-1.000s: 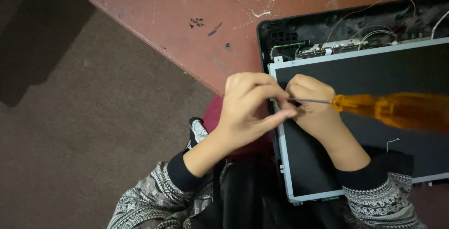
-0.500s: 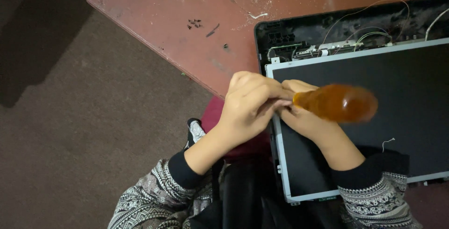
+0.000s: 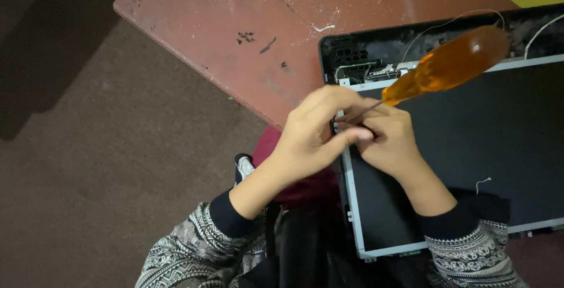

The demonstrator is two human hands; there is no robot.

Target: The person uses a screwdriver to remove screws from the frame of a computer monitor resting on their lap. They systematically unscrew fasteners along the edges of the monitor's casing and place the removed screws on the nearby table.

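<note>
A screwdriver with a clear orange handle [image 3: 449,64] slants up to the right, and its thin metal shaft runs down into my fingers. My right hand [image 3: 390,144] pinches the shaft low down, over the left edge of a dark laptop screen panel [image 3: 470,147] in a grey metal frame. My left hand [image 3: 311,138] is curled against the right one, fingers and thumb closed around the shaft's tip end at the frame's left rail. The tip itself is hidden by the fingers. The panel lies in a black lid shell [image 3: 358,50] with thin wires showing.
The lid rests on a worn red table [image 3: 235,12], whose corner juts over a dark brown floor [image 3: 88,164]. A few small dark screws [image 3: 245,37] and bits lie on the tabletop. My patterned sleeves [image 3: 194,247], lap and a shoe are below.
The screwdriver handle swung from lying flat and pointing right, up toward the camera, and now slants to the upper right. Both hands stayed pinched together at the panel's left edge.
</note>
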